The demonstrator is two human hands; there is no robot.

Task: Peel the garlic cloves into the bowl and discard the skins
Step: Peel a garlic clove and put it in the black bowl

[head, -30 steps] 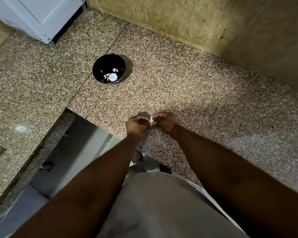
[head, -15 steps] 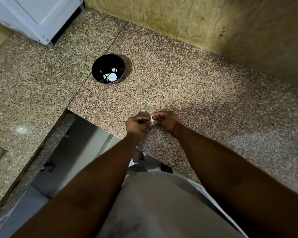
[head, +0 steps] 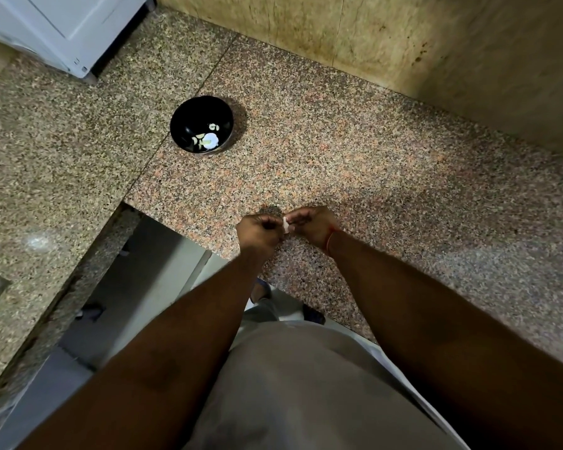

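A small pale garlic clove [head: 286,225] is pinched between my two hands just above the granite counter [head: 355,177], near its front edge. My left hand [head: 259,231] curls its fingers on the clove's left side. My right hand [head: 312,224], with a red thread at the wrist, pinches the right side. Most of the clove is hidden by my fingers. A black bowl [head: 189,116] sits farther back and to the left, with a few pale garlic pieces [head: 208,140] in its bottom.
A white appliance [head: 65,30] stands at the back left corner. A beige tiled wall [head: 403,43] runs along the back and right. The counter has a cut-out on the left, with the floor [head: 134,287] visible below.
Both hands stay together on the clove, with small shifts of the fingers. The bowl has not moved.
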